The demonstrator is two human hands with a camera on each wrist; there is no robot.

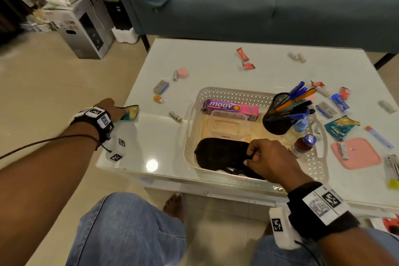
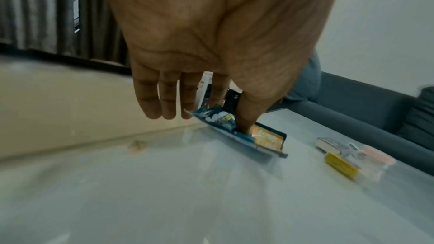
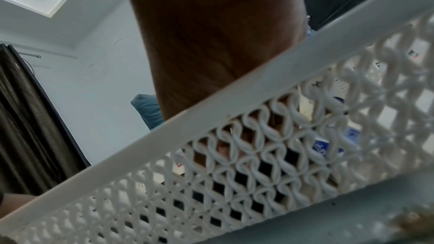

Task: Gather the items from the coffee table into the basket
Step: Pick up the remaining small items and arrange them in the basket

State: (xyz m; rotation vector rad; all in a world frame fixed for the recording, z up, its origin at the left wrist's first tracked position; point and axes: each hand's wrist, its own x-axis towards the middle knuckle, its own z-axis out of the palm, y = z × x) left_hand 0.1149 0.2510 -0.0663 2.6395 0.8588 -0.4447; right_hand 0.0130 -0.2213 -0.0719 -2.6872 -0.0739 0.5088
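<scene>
Head view: right hand [image 1: 267, 161] inside basket [image 1: 218, 93], fingers curled pinching black pouch [image 1: 220, 153] (likely settling it). Left hand [image 1: 112, 109], well left of basket, pinches blue packet [image 2: 244, 133] off tabletop [image 1: 151, 136] for next load.

Bare glass left of the basket [image 1: 191, 127] — only a battery [image 1: 175, 116] there; pen holder [image 1: 278, 112] crowds its right.

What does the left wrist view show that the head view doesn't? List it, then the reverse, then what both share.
Only the left wrist view: the thumb pressing on the blue packet's upper face, fingers hanging past its far edge.
Only the head view: the right hand gripping a black cloth inside the basket.
Both: the left hand, packet, white table.
</scene>
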